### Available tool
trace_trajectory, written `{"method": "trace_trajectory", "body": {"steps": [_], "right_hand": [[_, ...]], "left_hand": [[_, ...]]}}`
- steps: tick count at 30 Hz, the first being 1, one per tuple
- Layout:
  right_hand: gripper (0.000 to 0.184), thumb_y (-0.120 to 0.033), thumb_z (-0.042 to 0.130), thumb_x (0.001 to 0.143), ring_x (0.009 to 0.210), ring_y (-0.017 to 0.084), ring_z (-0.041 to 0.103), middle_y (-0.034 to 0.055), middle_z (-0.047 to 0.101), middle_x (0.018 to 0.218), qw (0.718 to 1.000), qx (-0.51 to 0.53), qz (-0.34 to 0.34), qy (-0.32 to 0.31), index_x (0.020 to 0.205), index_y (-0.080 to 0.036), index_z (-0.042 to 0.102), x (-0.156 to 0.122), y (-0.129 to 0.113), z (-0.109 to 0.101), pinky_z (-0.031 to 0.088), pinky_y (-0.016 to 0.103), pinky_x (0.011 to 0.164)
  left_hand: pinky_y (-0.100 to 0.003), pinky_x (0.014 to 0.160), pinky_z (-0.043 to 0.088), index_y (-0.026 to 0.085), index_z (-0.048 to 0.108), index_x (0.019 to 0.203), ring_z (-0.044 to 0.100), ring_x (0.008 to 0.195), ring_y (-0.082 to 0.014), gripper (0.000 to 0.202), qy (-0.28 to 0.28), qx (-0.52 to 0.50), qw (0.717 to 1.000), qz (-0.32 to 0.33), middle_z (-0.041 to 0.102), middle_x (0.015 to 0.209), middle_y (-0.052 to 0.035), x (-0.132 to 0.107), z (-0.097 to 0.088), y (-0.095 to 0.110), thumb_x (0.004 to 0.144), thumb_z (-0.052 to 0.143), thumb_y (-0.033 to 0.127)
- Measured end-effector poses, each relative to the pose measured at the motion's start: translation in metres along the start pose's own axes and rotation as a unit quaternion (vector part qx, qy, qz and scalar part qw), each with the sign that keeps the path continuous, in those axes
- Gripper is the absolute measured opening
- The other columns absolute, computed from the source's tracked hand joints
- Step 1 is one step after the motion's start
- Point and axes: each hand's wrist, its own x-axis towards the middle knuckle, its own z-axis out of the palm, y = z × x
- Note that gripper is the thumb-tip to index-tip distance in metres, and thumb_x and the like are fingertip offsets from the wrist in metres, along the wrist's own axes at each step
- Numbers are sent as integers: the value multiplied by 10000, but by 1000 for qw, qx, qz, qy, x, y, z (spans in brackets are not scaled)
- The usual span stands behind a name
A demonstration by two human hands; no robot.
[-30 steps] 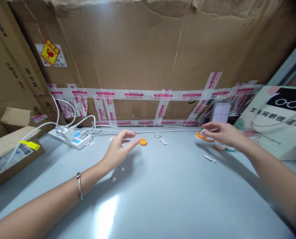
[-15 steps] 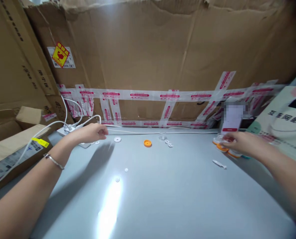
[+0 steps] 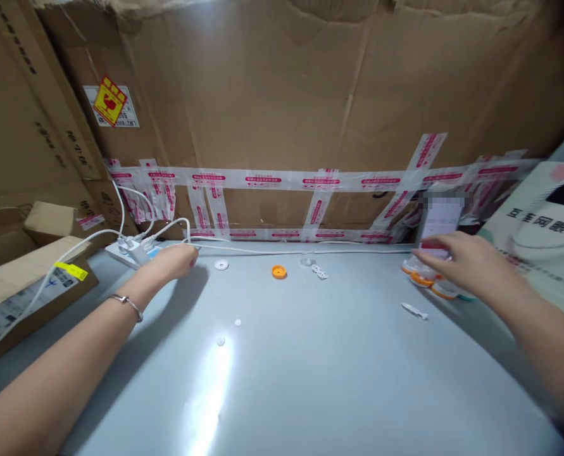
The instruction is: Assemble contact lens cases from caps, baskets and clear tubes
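Observation:
My left hand (image 3: 180, 261) is down at the table beside the power strip (image 3: 120, 250). Its fingers are curled together, and whatever they may hold is hidden. Just right of it lies a white ring (image 3: 221, 265). My right hand (image 3: 457, 256) hovers over a cluster of round white-and-orange pieces (image 3: 421, 278), in front of an upright phone (image 3: 440, 221). Thumb and fingers there are apart, with nothing visible between them. In the middle are an orange round cap (image 3: 278, 272), a small clear cup (image 3: 307, 259) and a white perforated piece (image 3: 319, 272).
Two small white discs, one of them a ridged disc (image 3: 221, 341), lie near the front. A slim white tool (image 3: 414, 311) rests at right. White cables (image 3: 187, 228) run along the back by a large taped cardboard box (image 3: 263, 95). An open carton (image 3: 73, 272) stands left, a printed box (image 3: 542, 234) right.
My left hand has lowered toward the table, and a small white piece near it is now out of sight. My right hand has lifted slightly off the round pieces, its fingers extending. The view shifts slightly.

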Motion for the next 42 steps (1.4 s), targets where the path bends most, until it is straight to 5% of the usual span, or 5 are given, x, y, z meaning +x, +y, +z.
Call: {"method": "trace_trajectory", "body": {"steps": [9,15,24,36,42], "right_hand": [[216,-356,472,812,805,211,592,81,675,863,972,201,-114,33,837,-193,612,-18,-64,-20,454,313,688],[203,-333,479,828,841,220,604,74,684,876,950,248,-192,9,865,-195,623,-28,-86,-15,463,368,759],[174,-311,476,833,906,222,599,67,677,932,933,319,-144,-78,874,-224,620,-38,-105,-23,453,370,799],[203,-332,566,770,714,153,576,48,642,825,846,430,-110,-295,885,-179,633,-57,-174,-18,460,275,649],[247,-327,657,701,705,138,547,27,593,800,834,447,-142,-290,900,-183,627,-58,-196,-4,447,261,633]], "left_hand": [[-216,691,424,187,602,809,589,773,-135,131,90,-164,946,265,658,850,-6,-26,0,124,797,485,128],[-250,663,426,177,590,842,580,761,-159,120,95,-205,920,319,643,852,-36,-25,22,153,825,476,146],[-257,700,439,176,595,881,591,785,-150,195,133,-292,906,275,662,884,-44,-23,1,121,873,452,309],[-221,628,419,210,651,795,597,724,-156,129,-120,-182,949,228,665,789,-5,-22,-10,33,720,551,244],[-237,595,408,192,625,777,585,680,-173,145,-11,-131,981,140,653,762,-26,-15,-7,25,709,502,230]]}}
